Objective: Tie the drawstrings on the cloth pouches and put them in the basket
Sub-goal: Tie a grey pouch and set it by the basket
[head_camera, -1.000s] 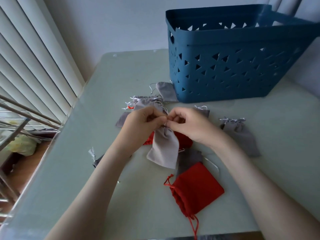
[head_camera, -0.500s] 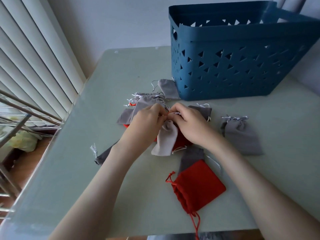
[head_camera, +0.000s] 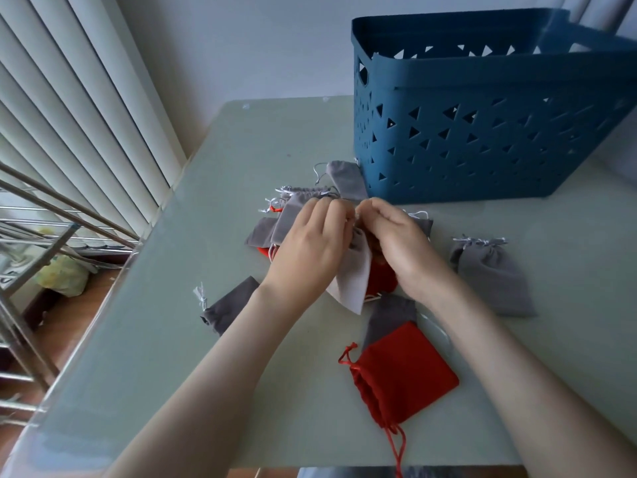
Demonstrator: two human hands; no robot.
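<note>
Pale green glass tabletop (head_camera: 165, 339), glossy, two small round studs (head_camera: 245, 106) near far edge. White vertical blinds (head_camera: 69, 115) along left side, reaching back to far left corner. Plain pale wall (head_camera: 241, 46) behind far edge. Grey metal rack bars (head_camera: 51, 215) beyond left edge, slanted and crossing. Yellow-green plastic bag (head_camera: 63, 276) on brown wooden floor (head_camera: 69, 322), seen between bars

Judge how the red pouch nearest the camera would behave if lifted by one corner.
The red pouch would probably flop and fold: soft cloth lying flat, seemingly empty. It is likely very light for the same reason. Its loose red cord trails to the near table edge, so it would probably dangle and could snag.
</note>
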